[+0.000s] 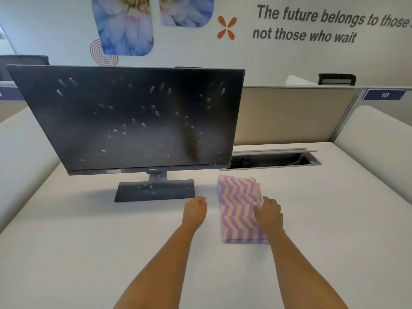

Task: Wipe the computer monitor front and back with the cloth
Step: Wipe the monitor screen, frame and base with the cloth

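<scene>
A black computer monitor [133,119] stands on the white desk, its dark screen speckled with white smudges; its flat base [155,191] is dusty too. To the right of the base lies a folded cloth [239,206] with purple and cream zigzag stripes. My right hand [268,214] rests on the cloth's right edge, fingers curled down onto the fabric. My left hand [195,210] is a loose fist on the desk between the base and the cloth, holding nothing. The monitor's back is hidden.
The white desk [89,241] stretches around me. An open cable tray [274,160] is sunk into the desk behind the cloth. Beige partition panels [289,114] close off the back, and padded white dividers [374,139] line both sides.
</scene>
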Demonstrator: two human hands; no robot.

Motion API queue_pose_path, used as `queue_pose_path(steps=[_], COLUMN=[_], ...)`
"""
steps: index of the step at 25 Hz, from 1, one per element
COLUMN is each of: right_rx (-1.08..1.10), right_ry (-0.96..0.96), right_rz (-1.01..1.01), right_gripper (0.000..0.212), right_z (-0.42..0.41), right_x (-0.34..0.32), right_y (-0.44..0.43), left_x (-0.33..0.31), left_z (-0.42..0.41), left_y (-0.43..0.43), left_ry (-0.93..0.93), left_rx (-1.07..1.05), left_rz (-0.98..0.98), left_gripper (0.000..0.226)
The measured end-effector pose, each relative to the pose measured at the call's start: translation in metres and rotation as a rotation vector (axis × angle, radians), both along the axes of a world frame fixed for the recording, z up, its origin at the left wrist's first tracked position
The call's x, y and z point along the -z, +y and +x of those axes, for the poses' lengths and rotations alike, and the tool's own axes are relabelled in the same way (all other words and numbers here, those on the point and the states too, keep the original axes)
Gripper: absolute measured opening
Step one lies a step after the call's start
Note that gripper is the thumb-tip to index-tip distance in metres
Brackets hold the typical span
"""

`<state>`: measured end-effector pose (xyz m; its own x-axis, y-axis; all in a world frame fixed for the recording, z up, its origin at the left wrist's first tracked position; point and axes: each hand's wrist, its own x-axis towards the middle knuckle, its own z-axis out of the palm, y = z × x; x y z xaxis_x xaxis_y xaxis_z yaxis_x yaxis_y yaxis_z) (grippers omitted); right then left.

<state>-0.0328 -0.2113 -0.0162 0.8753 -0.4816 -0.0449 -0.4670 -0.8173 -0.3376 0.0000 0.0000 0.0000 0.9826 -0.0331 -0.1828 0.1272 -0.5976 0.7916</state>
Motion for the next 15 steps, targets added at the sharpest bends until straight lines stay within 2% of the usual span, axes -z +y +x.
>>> queue_pose_path(steps=[10, 13, 15], right_rx=[-0.098, -0.089, -0.097], right_ry=[0.029, 0.045, 0.043], right_rz=[0.102, 0.193, 0.309], right_gripper=[0.057, 0.055, 0.046], right_z=[0.030, 0.034, 0.038], right_x=[0.031, 0.036, 0.035], right_y=[-0.040, -0.043, -0.043], left_x=[0.020, 0.030, 0.031], left_z=[0.015, 0.021, 0.022], left_y=[-0.076, -0.083, -0.085], left_ry=[0.232, 0.325, 0.357], left_rx=[-0.131, -0.178, -0.175], left_rz=[-0.142, -0.222, -0.265], left_gripper=[0.041, 0.031, 0.022])
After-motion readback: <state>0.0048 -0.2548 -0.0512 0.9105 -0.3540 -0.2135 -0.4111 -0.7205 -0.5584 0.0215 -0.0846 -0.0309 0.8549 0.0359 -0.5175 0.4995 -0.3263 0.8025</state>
